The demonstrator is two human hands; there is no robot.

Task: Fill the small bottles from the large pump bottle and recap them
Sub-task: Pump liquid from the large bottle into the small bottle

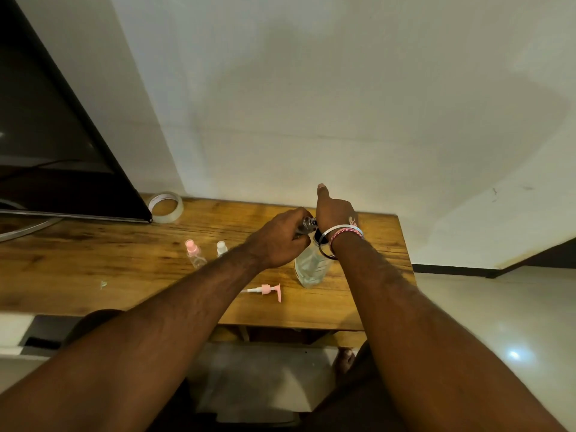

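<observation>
Tape (165,207) lies at the far left edge of the worktop (78,269), no part of the job. Right of it stand two small bottles, the pink-capped bottle (194,254) and the white-capped bottle (221,248), both capped; whether they are filled, you cannot tell. Near the front edge lies a loose pink pump head (268,290), so one bottle is open. Your left hand (279,241) grips a small clear bottle (307,225), tilted toward the mouth of the large bottle (311,266), which stands toward the right edge. Your right hand (335,213) is over that bottle's top, thumb raised; its grip you cannot tell. Filling looks underway; recapping remains.
</observation>
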